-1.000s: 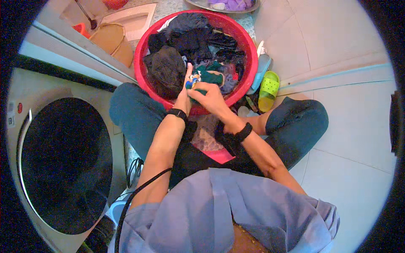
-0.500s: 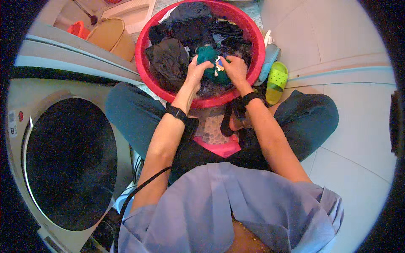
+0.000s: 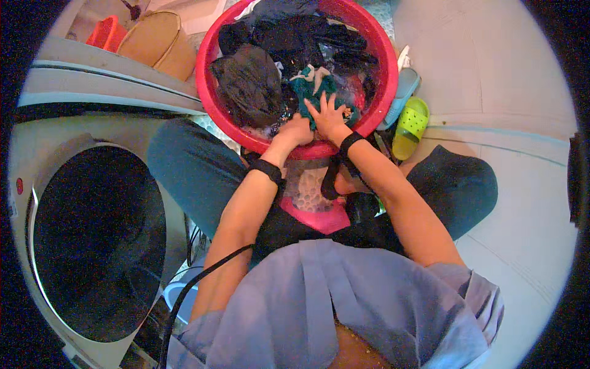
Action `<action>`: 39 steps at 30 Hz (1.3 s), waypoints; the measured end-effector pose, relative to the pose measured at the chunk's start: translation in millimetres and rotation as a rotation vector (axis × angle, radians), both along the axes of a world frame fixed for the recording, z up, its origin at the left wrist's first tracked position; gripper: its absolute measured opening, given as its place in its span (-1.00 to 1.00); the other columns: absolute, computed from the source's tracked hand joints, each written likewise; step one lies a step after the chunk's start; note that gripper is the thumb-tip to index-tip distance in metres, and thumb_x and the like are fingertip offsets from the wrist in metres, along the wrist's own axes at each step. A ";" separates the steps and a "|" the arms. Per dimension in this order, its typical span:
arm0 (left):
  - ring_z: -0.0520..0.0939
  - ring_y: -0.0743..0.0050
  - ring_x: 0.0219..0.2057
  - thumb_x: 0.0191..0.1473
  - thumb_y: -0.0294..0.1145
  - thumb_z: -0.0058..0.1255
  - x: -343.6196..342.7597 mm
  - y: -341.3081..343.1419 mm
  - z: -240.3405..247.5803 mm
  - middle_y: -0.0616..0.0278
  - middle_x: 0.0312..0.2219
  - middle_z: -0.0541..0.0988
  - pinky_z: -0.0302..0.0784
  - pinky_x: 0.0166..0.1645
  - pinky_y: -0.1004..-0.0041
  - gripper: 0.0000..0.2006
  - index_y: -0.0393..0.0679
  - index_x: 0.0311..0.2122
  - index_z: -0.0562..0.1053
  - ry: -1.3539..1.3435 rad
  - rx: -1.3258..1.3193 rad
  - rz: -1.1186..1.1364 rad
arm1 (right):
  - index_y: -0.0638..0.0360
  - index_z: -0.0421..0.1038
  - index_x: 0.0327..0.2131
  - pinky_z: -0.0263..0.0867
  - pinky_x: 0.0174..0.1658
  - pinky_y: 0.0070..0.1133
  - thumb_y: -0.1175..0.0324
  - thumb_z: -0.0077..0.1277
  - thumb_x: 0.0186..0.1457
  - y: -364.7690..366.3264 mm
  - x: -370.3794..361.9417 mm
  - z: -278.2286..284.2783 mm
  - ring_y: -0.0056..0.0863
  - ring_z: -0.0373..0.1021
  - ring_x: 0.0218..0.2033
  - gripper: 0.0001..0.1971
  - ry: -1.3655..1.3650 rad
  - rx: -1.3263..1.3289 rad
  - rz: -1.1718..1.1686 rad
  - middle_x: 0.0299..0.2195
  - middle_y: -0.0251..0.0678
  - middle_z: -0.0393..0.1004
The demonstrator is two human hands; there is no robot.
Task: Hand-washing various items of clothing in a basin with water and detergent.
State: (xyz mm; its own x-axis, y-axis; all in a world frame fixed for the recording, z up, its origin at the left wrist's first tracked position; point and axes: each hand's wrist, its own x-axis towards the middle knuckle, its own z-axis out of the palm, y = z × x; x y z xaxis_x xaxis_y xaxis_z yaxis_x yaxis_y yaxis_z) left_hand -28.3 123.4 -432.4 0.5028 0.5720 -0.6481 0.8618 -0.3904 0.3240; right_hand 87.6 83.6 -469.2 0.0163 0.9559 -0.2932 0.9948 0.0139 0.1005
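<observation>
A wet dark-green garment [image 3: 305, 92] with cream-coloured pieces on top lies in the near part of a red tub [image 3: 206, 86]. My left hand [image 3: 297, 130] is closed at its near left edge, gripping the cloth, with the fingertips partly hidden. My right hand [image 3: 330, 118] lies over the garment with its fingers spread apart. To the left of the hands bulges a dark brown-black garment [image 3: 251, 86]. More dark clothes [image 3: 289, 34] fill the far side of the tub, and some dark water shows between them.
A front-loading machine with a round dark door [image 3: 98, 243] stands at my left. Green clogs [image 3: 410, 128] and a light-blue slipper [image 3: 402, 91] lie to the right of the tub. A tan bin [image 3: 153, 43] and an orange container [image 3: 107, 34] are at far left.
Both hands have moved nearer to me. The green garment, earlier bunched up between my fingers, now lies lower in the tub. My right hand has opened from a pinch into spread fingers.
</observation>
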 end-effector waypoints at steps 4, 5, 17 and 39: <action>0.33 0.08 -0.03 -0.10 -0.23 -0.18 -15.7 -2.2 -26.3 0.00 -0.05 0.28 0.26 0.01 0.28 -0.57 -0.18 -0.08 0.31 -0.090 -0.053 -0.015 | -0.33 -0.18 0.13 0.07 -0.19 0.10 0.18 -0.13 -0.03 11.7 -2.6 -31.8 0.11 -0.15 0.09 -0.35 -0.030 -0.032 0.006 0.12 0.06 -0.17; 0.34 0.07 -0.05 -0.10 -0.22 -0.17 -6.4 -5.3 -24.9 0.04 -0.04 0.29 0.26 0.01 0.31 -0.56 -0.18 -0.07 0.31 -0.134 -0.050 0.023 | -0.33 -0.15 0.13 0.07 -0.21 0.12 0.22 -0.15 -0.02 12.7 8.3 -40.3 0.10 -0.15 0.10 -0.38 -0.056 -0.038 -0.051 0.12 0.02 -0.15; 0.47 0.17 -0.19 -0.14 -0.33 -0.16 11.3 10.0 -19.5 -0.01 -0.26 0.47 0.37 -0.12 0.30 -0.56 -0.17 -0.06 0.30 -0.417 -0.193 0.279 | 0.03 0.42 -0.25 0.30 -0.28 -0.51 0.34 0.04 -0.30 70.5 125.0 -21.1 -0.35 0.41 -0.39 -0.62 0.890 -0.181 -0.395 -0.42 -0.18 0.47; 0.48 0.24 -0.30 0.03 0.13 -0.41 2.1 45.2 -19.3 0.20 -0.33 0.48 0.39 -0.21 0.23 -0.53 -0.06 -0.29 0.37 -1.393 -1.194 1.046 | 0.20 0.22 -0.59 0.23 -0.41 -0.52 0.24 0.03 -0.24 0.3 -37.3 123.3 -0.40 0.31 -0.52 -0.74 1.424 0.419 -0.342 -0.58 -0.24 0.34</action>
State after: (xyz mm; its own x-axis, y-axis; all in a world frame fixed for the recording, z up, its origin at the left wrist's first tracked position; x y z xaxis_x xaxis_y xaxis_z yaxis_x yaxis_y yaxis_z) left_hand -26.1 168.6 -451.6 0.7062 0.5864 -0.3967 -0.4021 0.7934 0.4571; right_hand 50.3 83.9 -345.9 0.1941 0.9806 0.0278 0.2138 -0.0146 -0.9768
